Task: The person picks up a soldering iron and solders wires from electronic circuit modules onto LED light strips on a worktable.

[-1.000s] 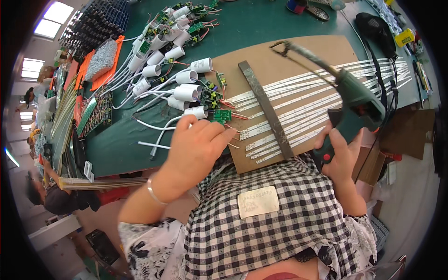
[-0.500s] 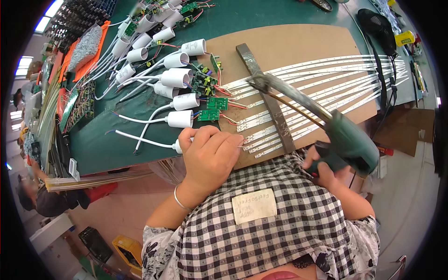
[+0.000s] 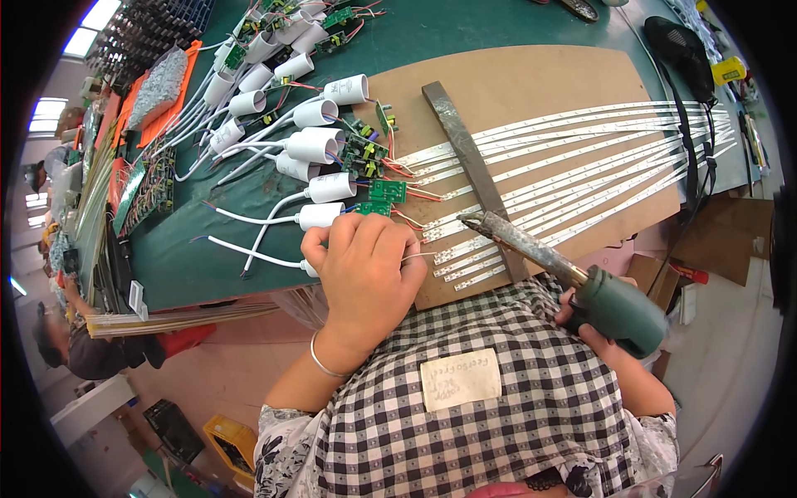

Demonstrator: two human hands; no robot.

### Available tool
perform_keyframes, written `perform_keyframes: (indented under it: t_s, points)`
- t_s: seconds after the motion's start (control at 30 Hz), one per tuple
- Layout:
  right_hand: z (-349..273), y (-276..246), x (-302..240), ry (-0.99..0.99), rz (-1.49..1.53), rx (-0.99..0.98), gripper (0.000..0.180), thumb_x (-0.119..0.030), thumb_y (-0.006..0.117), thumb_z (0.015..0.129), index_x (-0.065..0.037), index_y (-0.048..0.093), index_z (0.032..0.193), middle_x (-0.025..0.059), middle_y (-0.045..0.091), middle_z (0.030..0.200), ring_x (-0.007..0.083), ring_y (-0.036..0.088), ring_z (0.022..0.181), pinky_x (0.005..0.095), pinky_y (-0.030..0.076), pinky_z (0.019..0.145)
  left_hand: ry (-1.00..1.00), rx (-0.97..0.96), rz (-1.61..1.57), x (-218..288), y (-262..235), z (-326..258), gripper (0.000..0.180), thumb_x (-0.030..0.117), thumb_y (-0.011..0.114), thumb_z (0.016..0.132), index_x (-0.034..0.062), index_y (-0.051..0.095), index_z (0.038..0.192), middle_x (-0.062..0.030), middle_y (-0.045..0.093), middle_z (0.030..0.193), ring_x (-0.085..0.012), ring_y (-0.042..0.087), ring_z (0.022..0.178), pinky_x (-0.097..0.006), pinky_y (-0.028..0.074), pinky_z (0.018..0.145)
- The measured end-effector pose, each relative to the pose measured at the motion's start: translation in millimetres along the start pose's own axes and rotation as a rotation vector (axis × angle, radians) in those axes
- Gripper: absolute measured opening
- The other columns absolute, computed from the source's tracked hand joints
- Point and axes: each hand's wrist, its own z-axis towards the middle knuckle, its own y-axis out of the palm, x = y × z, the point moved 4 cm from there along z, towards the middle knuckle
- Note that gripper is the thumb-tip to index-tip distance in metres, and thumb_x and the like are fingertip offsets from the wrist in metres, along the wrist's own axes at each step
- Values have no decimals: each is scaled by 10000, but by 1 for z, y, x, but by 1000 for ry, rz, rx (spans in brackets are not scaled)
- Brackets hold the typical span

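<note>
Left hand (image 3: 365, 261) pinches a thin wire (image 3: 418, 256) by the near end of a white strip (image 3: 448, 254) on the brown board (image 3: 573, 75); right hand (image 3: 599, 342) clasps the green soldering gun (image 3: 623, 311). Joining seems in hand; next calls for a steady wire while the tip meets the strip.

Bright windows (image 3: 80, 41) above pinkish floor (image 3: 249, 358)

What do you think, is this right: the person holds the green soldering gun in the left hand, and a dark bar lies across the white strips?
Not quite: the head view shows the green soldering gun in the right hand, not the left hand. A dark bar does lie across the white strips.
</note>
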Motion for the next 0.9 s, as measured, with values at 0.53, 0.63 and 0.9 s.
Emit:
perform_keyframes:
  t_s: [0.53,0.63,0.9]
  points:
    - [27,2,-12,-28,-218,-157,449,-173,704,821,60,576,1183,77,694,888,122,670,775,259,548,731,17,-38,68,-2,5,3,134,140,710,660,163,596,727,36,549,767,-180,524,846,-412,277,858]
    - [29,4,-14,73,-152,-207,455,-202,713,831,53,583,1184,81,696,928,147,681,809,274,546,756,33,-18,63,-3,6,2,130,146,709,662,166,601,730,37,544,753,-181,521,828,-413,279,858]
    - [2,-12,24,-109,-363,-245,545,-276,677,894,58,503,1287,141,630,1184,248,625,1079,362,477,948,7,4,18,-4,2,4,144,152,719,649,171,604,733,39,544,740,-179,517,809,-405,276,854]
